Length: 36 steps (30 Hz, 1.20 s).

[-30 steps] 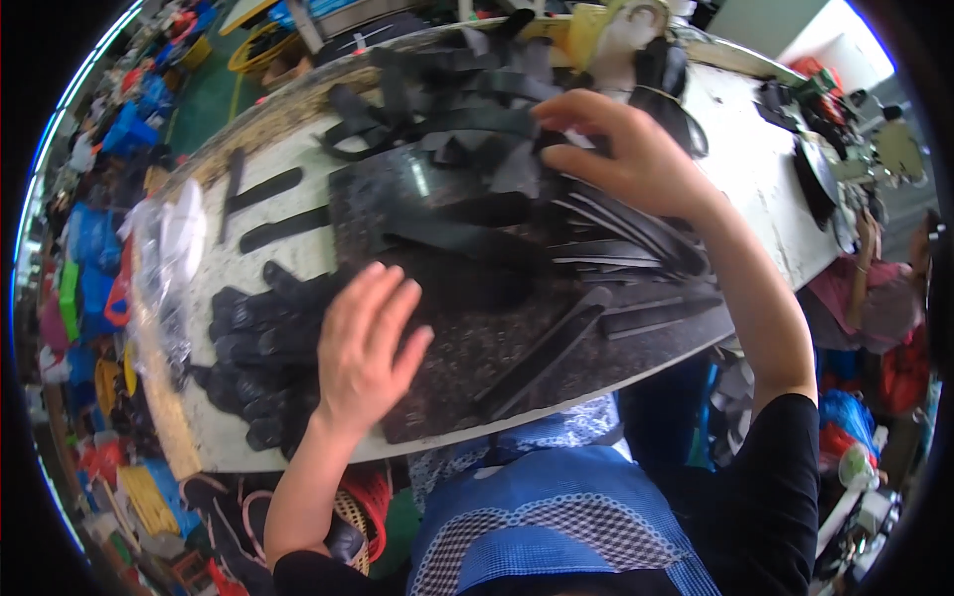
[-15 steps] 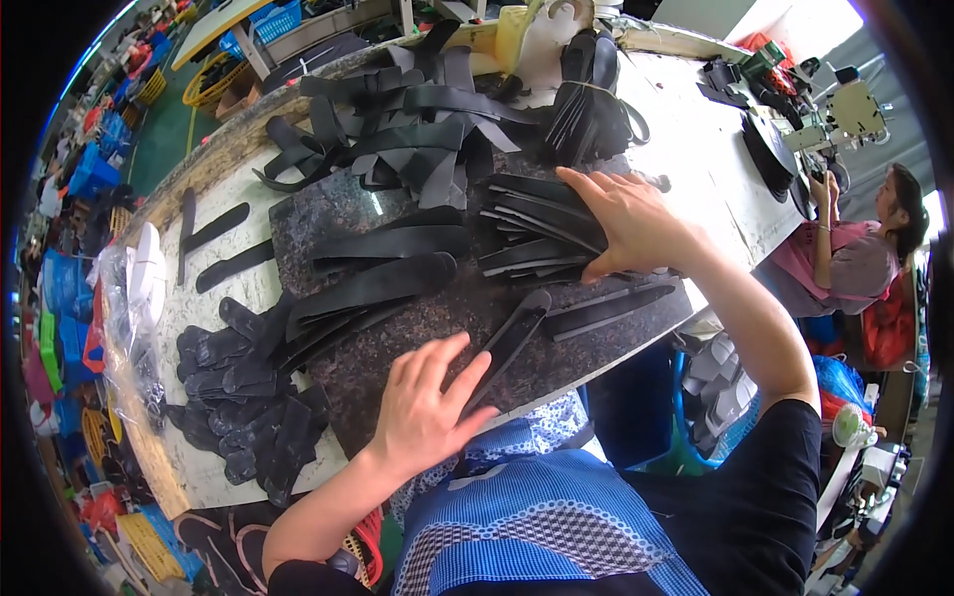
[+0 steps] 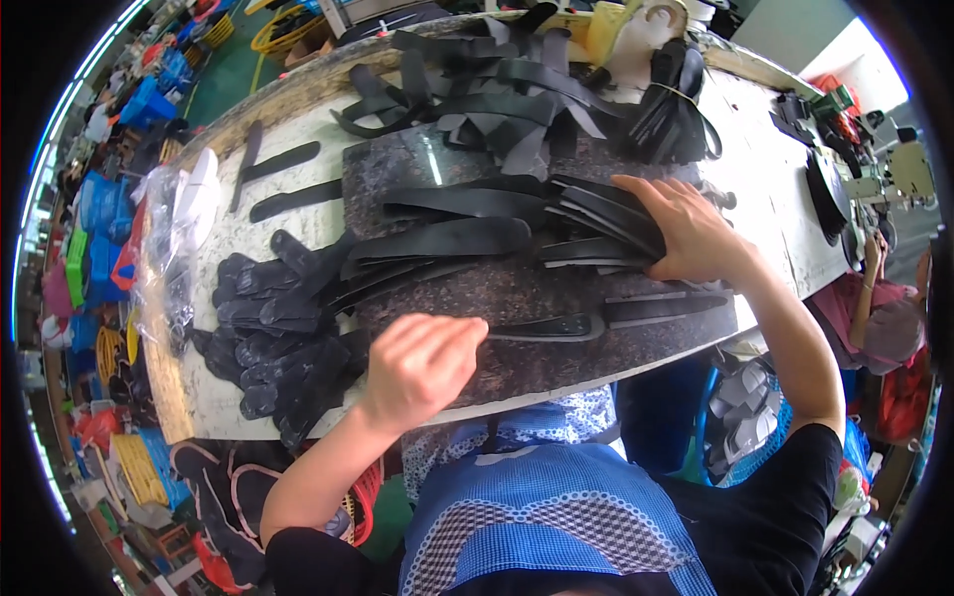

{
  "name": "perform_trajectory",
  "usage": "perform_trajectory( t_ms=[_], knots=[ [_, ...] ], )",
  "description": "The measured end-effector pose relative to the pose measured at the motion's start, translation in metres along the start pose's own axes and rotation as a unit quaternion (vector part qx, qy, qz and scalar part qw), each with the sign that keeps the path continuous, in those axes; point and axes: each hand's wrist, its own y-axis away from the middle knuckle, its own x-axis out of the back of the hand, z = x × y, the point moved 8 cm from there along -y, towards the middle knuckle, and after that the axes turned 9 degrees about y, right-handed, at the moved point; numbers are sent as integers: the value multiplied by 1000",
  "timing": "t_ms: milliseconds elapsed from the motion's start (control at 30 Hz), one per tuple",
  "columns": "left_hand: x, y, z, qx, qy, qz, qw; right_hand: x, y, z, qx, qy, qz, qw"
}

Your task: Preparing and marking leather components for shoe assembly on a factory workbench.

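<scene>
My left hand (image 3: 422,368) is closed in a pinch at the left end of a flat black strip (image 3: 547,329), which looks like leather, on the dark stone slab (image 3: 537,372). My right hand (image 3: 696,233) spans the right end of a fanned stack of black strips (image 3: 601,223), thumb at the near side and fingers at the far side. Another pair of strips (image 3: 666,309) lies nearer me, below that hand. Left of the stack, more long strips (image 3: 442,241) lie overlapped on the slab.
Many small black pieces (image 3: 273,308) are heaped at the left. Loose strips (image 3: 517,99) pile up at the back, beside a banded bundle (image 3: 671,109). A clear plastic bag (image 3: 164,268) lies along the wooden edge. A person (image 3: 874,308) sits at the far right.
My left hand has closed from spread fingers, and the strip beside it now lies more level. My right hand stays at the stack. The whole view has shifted.
</scene>
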Motion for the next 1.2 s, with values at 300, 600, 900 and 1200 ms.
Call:
perform_trajectory(
  t_ms=[300, 600, 900, 1200],
  knots=[
    [51, -26, -85, 156, -146, 61, 975, 14, 9, -5, 25, -67, 39, 997],
    [-36, -32, -70, 415, 680, 33, 604, 87, 9, -47, 138, 19, 344, 929],
    [27, -70, -135, 398, 718, -8, 571, 97, -58, -150, 287, 293, 530, 742],
    [54, -13, -128, 238, 267, -33, 933, 22, -48, -184, 394, 231, 320, 830]
  ],
)
